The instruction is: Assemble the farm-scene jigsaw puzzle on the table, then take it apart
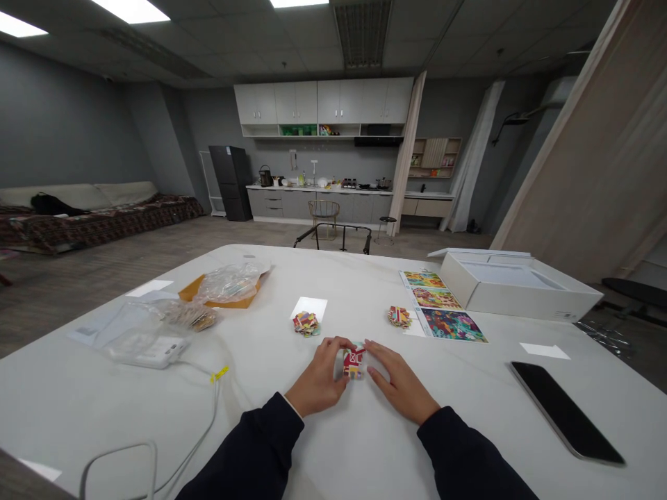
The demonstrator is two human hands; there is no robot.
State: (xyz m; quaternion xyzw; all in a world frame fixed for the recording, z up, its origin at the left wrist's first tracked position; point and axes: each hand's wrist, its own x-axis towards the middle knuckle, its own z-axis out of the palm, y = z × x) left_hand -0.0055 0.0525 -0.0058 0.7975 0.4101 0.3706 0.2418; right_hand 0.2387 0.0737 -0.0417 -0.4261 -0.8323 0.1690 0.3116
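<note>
Small printed jigsaw puzzle pieces (353, 362), with a red barn-like picture, lie together on the white table in front of me. My left hand (324, 375) grips them from the left, index finger at the top edge and thumb near the bottom. At the right edge, my right hand (399, 380) has its index finger against the upper corner and its thumb lower down. A pile of puzzle pieces (306, 323) sits beyond my left hand. Another pile of pieces (399, 317) is past my right hand, beside a colourful picture sheet (436, 298).
An open white box (526, 295) stands at the back right, and a black tablet (565, 410) lies at the right. Leftward are plastic packaging (229, 283), a bag of pieces (190, 314), a white device (153, 351) and its cable (201, 437). A chair (333, 235) stands beyond the far edge.
</note>
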